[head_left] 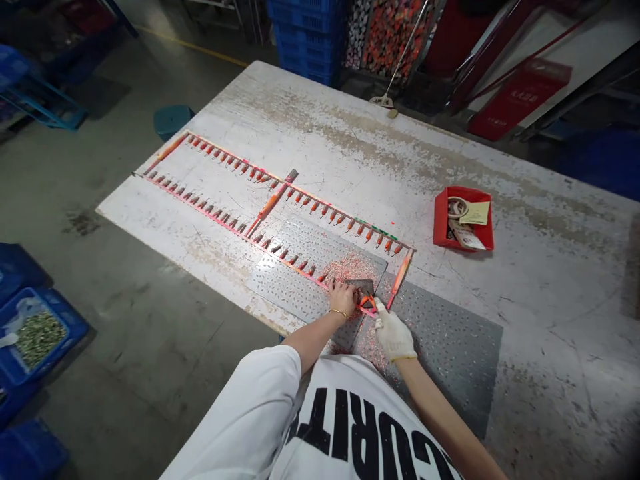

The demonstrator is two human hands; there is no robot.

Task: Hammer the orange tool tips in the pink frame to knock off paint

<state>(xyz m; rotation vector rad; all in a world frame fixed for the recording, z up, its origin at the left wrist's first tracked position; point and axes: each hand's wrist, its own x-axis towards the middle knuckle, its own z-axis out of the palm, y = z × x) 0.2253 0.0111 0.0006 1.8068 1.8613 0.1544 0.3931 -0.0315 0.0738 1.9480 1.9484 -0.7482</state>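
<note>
The pink frame of orange-tipped spikes (273,207) lies across a perforated steel sheet (440,340) on the worktop (525,313); at its near corner, the bare left hand (343,298) has fingers pressed together on it; the gloved right hand (394,335) pinches it; a red tray (463,217) sits at two o'clock.

Pretty dim factory floor here, just stained bare concrete (125,267) with a yellow painted line (193,47), stacks of blue plastic crates (305,33) around, a teal stool (171,121) by a scuffed white worktable (400,127), and a red case (520,100) at the back.
</note>
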